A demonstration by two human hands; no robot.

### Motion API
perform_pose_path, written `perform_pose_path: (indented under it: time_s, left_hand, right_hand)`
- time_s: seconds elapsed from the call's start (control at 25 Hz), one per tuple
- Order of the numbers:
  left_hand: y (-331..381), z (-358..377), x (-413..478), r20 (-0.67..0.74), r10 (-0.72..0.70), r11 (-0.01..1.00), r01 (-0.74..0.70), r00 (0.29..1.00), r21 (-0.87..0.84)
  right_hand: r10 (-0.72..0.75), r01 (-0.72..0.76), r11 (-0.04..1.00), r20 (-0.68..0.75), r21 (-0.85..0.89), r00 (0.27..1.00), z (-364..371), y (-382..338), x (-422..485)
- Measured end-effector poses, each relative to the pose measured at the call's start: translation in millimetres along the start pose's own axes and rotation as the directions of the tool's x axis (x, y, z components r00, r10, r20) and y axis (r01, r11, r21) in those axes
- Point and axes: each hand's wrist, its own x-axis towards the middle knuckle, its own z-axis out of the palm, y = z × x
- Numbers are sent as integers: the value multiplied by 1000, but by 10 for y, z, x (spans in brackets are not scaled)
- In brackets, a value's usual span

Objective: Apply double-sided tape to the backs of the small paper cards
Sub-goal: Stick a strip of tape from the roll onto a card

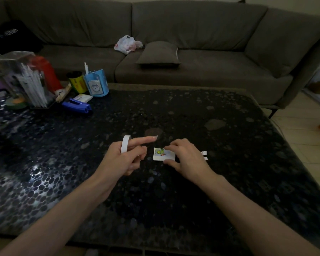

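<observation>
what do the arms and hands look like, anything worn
The left forearm and right forearm are bare to the frame edge: no sleeves, watch or bracelets in view. The left hand has a long pale nail on its index finger; no rings show on the right hand.

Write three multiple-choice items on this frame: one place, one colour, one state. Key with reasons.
1. Where is the tape roll?
A. Lying on the table
B. Ringed on the index finger of the left hand
C. On the sofa

2. What colour is the stapler?
A. Blue
B. Red
C. Green

3. What is the right hand doing?
A. Lying flat and open
B. Holding scissors
C. Pinching the card stack

Key:
1 B, the white roll sits round the outstretched index finger.
2 A, its body is plainly blue.
3 C, the fingers and thumb curl at the stack's edges.
</observation>
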Motion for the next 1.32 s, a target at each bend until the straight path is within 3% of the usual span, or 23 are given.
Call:
perform_pose_path:
  time_s: [0.32,0.48,0.68,0.88,1.08,1.32]
  left_hand:
    - [-41,4,50,23,21,1000,-22,1000,16]
    - [-47,10,44,15,26,1000,-26,1000,5]
    - [-48,-21,39,12,1,1000,-1,1000,3]
    - [-100,-25,12,41,4,999,-6,999,45]
    - [-183,-48,33,55,1,998,-5,999,61]
    - [-254,-22,66,80,-10,998,5,997,70]
  right_hand:
    - [-227,205,952,-74,-229,971,112,-55,-49]
    - [-151,139,986,-134,-95,979,96,-121,-76]
    - [9,0,994,-85,106,996,34,-86,-129]
    - [-113,140,988,-314,66,943,-118,-132,-345]
    - [-202,202,979,0,19,979,-49,-118,-541]
    - [-169,163,984,82,77,982,-37,-90,-543]
